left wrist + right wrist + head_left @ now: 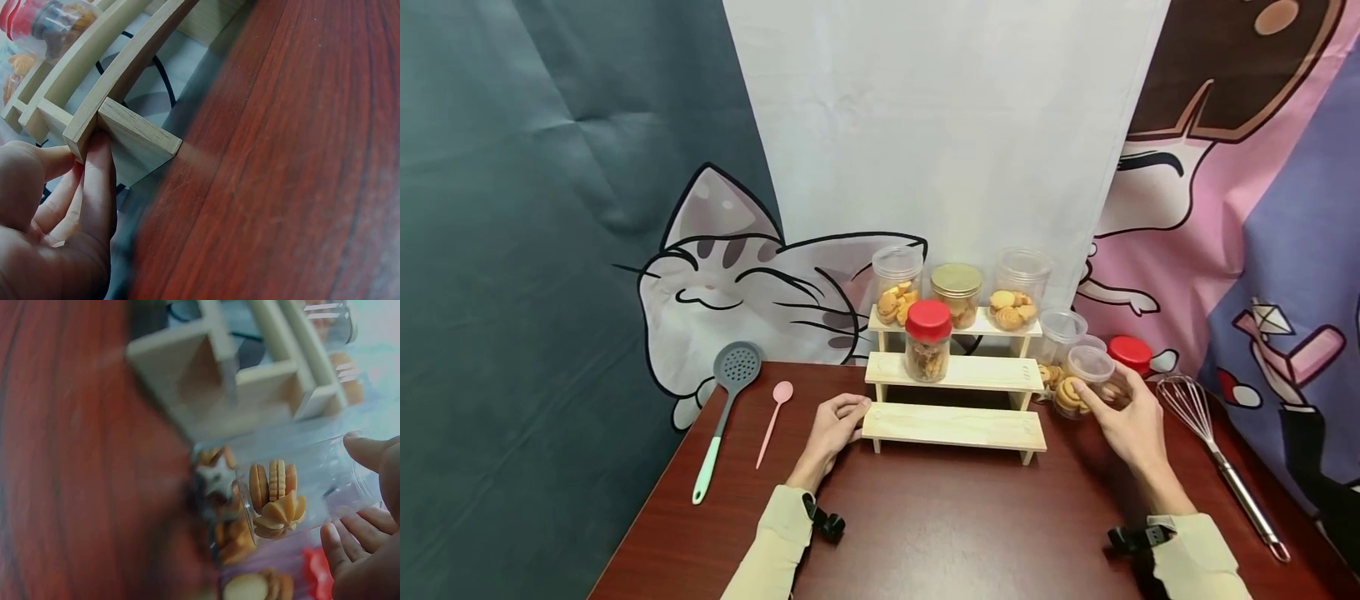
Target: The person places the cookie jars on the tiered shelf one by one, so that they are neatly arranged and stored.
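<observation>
A three-tier wooden display stand (955, 423) stands on the table. My left hand (838, 427) pinches the left end of its lowest board, thumb on one side and fingers beneath, as the left wrist view shows. To the right of the stand, my right hand (1131, 417) grips a clear-lidded plastic jar of cookies (278, 494) near its lid, thumb on one side and fingers on the other. In the right wrist view the jar's base looks raised off the table. A red-lidded jar (927, 342) sits on the middle tier. The lowest tier bears nothing.
On the top tier stand two clear-lidded jars and a gold-lidded jar (956, 292) of cookies. More jars, one with a red lid (1130, 354), stand behind my right hand. A whisk (1221, 467) lies at right; a slotted spatula (726, 408) and pink spoon (775, 417) lie at left.
</observation>
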Tool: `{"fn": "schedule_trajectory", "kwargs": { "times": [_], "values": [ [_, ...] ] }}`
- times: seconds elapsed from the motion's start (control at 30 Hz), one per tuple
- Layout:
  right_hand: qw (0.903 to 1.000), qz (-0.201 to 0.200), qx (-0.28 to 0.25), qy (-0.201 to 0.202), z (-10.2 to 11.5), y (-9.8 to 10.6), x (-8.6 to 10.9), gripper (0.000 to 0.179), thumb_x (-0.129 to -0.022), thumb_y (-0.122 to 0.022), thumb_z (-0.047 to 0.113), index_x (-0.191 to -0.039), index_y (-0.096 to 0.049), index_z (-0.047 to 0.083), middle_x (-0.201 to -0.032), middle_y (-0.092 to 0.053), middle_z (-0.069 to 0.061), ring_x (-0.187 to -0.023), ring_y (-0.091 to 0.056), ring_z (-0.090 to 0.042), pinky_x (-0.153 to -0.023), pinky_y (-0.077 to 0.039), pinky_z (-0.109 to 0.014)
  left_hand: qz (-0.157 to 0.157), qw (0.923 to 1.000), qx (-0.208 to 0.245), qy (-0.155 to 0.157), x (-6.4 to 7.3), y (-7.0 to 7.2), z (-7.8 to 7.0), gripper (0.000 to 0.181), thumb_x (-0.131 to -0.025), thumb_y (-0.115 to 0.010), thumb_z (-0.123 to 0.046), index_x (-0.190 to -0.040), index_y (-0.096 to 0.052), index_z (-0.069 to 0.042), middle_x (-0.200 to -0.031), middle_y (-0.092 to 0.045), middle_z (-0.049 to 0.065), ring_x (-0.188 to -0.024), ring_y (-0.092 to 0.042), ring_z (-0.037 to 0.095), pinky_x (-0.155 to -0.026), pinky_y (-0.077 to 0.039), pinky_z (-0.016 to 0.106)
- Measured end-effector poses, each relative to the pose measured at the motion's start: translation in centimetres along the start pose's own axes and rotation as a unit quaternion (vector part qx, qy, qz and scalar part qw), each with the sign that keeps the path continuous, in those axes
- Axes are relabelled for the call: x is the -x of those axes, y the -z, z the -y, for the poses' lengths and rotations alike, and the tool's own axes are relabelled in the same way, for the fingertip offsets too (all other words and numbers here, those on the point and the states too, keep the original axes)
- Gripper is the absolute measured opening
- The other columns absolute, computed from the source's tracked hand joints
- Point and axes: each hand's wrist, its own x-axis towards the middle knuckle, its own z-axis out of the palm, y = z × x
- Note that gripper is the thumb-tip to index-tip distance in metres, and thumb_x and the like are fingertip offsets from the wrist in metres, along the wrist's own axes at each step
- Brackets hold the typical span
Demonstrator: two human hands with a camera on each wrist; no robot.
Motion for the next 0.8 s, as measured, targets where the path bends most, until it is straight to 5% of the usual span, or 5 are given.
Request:
{"fn": "schedule_trajectory", "kwargs": {
  "times": [0.3, 0.47, 0.8],
  "values": [
    [0.9963, -0.013, -0.075, 0.04, 5.1, -0.9, -0.3, 0.068, -0.088, -0.092, 0.014, -0.149, -0.064, 0.012, -0.116, -0.07, 0.003, -0.098, -0.065, 0.001, -0.08, -0.052, -0.003, -0.002, 1.0, -0.006, -0.002, 0.1, 0.1, 0.0, 0.028, -0.104, -0.075, -0.019, -0.122, -0.074, 0.002, -0.1, -0.081, 0.004, -0.082, -0.075, 0.01, -0.07, -0.065, 0.026],
    [0.9938, -0.043, -0.067, 0.078, 7.8, -1.5, -0.5, 0.068, -0.086, -0.093, 0.014, -0.148, -0.066, 0.016, -0.119, -0.069, 0.0, -0.093, -0.064, -0.004, -0.077, -0.048, -0.005, 0.0, 1.0, -0.003, -0.004, 0.1, 0.1, 0.0, 0.03, -0.103, -0.076, -0.019, -0.123, -0.073, 0.003, -0.098, -0.08, 0.003, -0.081, -0.074, 0.009, -0.069, -0.065, 0.025],
    [0.9882, 0.038, -0.122, 0.084, 10.9, -5.4, -0.3, 0.065, -0.092, -0.09, 0.02, -0.151, -0.062, 0.014, -0.135, -0.071, -0.012, -0.111, -0.067, -0.013, -0.096, -0.056, -0.016, 0.003, 1.0, 0.001, -0.006, 0.0, 0.1, 0.1, 0.03, -0.104, -0.075, -0.018, -0.123, -0.072, 0.005, -0.099, -0.08, 0.003, -0.083, -0.074, 0.009, -0.07, -0.065, 0.025]
  ]
}}
